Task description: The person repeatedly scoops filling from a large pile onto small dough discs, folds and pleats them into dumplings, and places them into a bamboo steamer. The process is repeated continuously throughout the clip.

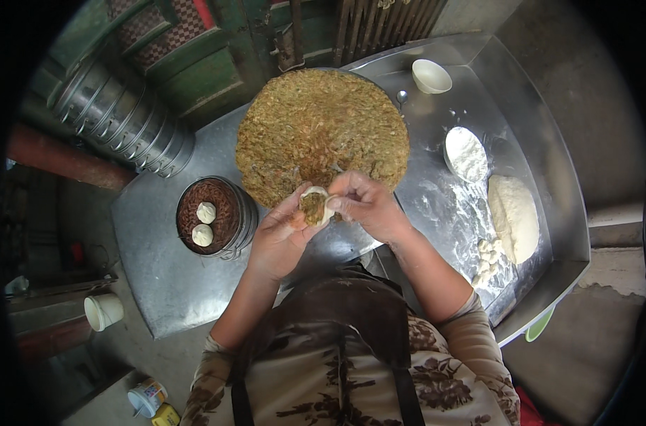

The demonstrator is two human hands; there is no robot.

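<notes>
A round dough wrapper with chopped filling (313,207) in its middle rests in my left hand (283,229), its top still uncovered. My right hand (368,205) pinches the wrapper's right rim between thumb and fingers. Just beyond both hands lies a wide, heaped round of chopped filling (323,128), and the vessel under it is mostly hidden. To the left stands a round steamer (245,218) with a brown, shredded-looking lining (187,205). Two pleated buns (206,212) sit on that lining.
A stack of metal steamer tiers (126,117) rises at the back left. On the steel table's (158,282) right side are a white bowl (432,76), a spoon (402,97), a container of flour (466,154), a large dough lump (513,218) and small dough pieces (486,258). A raised metal rim (546,154) borders that side.
</notes>
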